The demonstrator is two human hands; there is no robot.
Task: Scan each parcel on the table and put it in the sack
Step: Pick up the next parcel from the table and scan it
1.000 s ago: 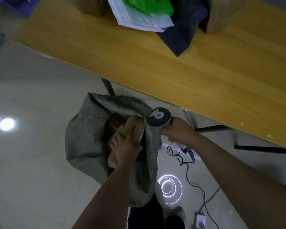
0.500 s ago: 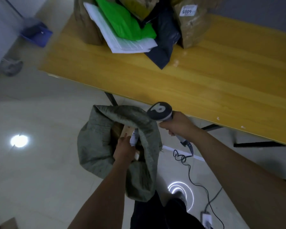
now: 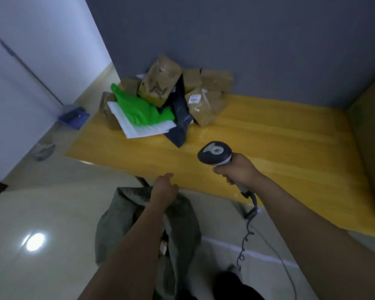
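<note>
Empty left hand (image 3: 164, 188), fingers loose, above the sack (image 3: 113, 224); right hand (image 3: 238, 169) grips the scanner (image 3: 214, 153). The parcels (image 3: 160, 100) sit heaped far across the tabletop (image 3: 268, 137). Best take 1 off the top, label facing the scanner.

table (image 3: 258, 135) – glossy wood | sack (image 3: 117, 217) – rough woven cloth | floor (image 3: 52, 213) – glossy tile

The left forearm (image 3: 139, 230) covers most of the mouth of the sack (image 3: 113, 224); only a sliver of a parcel (image 3: 164, 245) shows inside. The right hand (image 3: 239, 172) hides the grip of the scanner (image 3: 214, 152). The white label (image 3: 194, 99) on a far brown parcel is too small to read with certainty. The cable (image 3: 240, 258) runs out at the near edge.
</note>
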